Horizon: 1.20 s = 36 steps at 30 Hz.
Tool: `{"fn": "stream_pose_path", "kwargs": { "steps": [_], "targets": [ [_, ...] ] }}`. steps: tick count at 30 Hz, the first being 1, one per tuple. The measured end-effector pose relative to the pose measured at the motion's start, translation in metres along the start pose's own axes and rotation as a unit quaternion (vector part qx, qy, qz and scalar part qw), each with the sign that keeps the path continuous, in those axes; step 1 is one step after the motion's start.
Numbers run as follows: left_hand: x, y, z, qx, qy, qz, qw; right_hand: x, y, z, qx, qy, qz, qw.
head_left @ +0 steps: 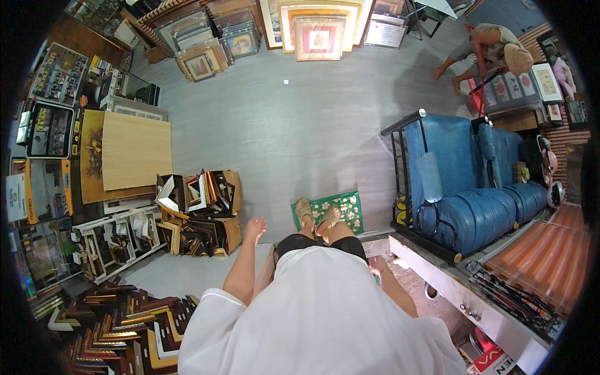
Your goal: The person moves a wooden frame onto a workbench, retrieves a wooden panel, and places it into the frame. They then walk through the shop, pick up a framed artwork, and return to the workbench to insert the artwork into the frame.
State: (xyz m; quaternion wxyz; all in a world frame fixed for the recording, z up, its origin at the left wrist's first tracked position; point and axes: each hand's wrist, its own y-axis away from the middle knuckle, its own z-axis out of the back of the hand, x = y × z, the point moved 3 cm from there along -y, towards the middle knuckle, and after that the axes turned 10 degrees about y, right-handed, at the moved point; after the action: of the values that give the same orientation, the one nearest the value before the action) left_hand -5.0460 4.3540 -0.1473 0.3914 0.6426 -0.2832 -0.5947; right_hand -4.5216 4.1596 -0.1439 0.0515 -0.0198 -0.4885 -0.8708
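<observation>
My left hand hangs beside my body with its fingers loosely apart and nothing in it. It is nearest to the cardboard boxes packed with corner pieces of picture frame. At my other side, my right hand is low by my hip, partly covered by my white shirt. Its fingers look curled, and a small teal bit shows against it; what that is, I cannot make out. My feet, in tan clogs, are on a green floral doormat.
A blue padded sofa with a black metal frame stands at right. Framed pictures lean along the far side. Frame corner samples fill the lower left, beside a wooden panel. At far right, another person bends over, holding a red-and-black tool.
</observation>
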Motion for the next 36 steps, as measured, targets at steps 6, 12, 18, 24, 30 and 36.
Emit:
{"fn": "stream_pose_path", "kwargs": {
  "steps": [6,12,18,24,30,36],
  "targets": [
    [-0.051,-0.027,-0.016,0.007,0.039,-0.035,0.999,0.007,0.018,-0.012,0.016,-0.288,-0.150,0.946],
    [-0.039,-0.050,-0.034,0.038,-0.049,0.009,0.998,0.007,-0.071,0.073,-0.190,-0.270,-0.110,0.937],
    [-0.052,-0.062,-0.019,0.012,-0.018,0.033,0.999,-0.008,-0.137,0.198,-0.064,-0.700,-0.091,0.706],
    [-0.116,-0.031,-0.016,-0.161,0.048,-0.050,0.984,-0.028,-0.199,0.324,0.104,-0.321,-0.077,0.938],
    [-0.086,-0.028,-0.034,-0.269,0.099,-0.036,0.957,-0.021,-0.316,0.464,0.049,-0.385,-0.045,0.920],
    [-0.041,-0.032,-0.082,-0.220,-0.026,0.081,0.972,0.048,-0.400,0.615,0.023,-0.312,0.038,0.949]
  ]
}}
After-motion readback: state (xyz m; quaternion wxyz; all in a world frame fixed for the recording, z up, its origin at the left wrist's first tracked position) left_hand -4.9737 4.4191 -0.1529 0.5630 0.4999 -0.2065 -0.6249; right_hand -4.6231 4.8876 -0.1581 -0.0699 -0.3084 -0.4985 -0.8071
